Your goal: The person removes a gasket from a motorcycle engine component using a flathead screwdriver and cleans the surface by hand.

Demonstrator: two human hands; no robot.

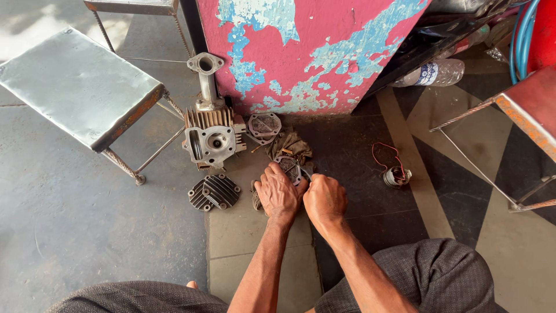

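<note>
We find the left hand and right hand closed on a small metal cover over an oily rag; greasy fingers may let it slip onto the floor.

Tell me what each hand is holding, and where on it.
Left hand presses on a small metal engine cover plate lying on a rag, gripping its near edge. Right hand is closed beside it; what it grips cannot be told.

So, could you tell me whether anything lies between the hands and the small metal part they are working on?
Nothing visible does. The left hand already rests on the small grey metal part lying on the dirty brown rag, and the right hand is closed beside it. What the right hand holds is hidden.
</note>
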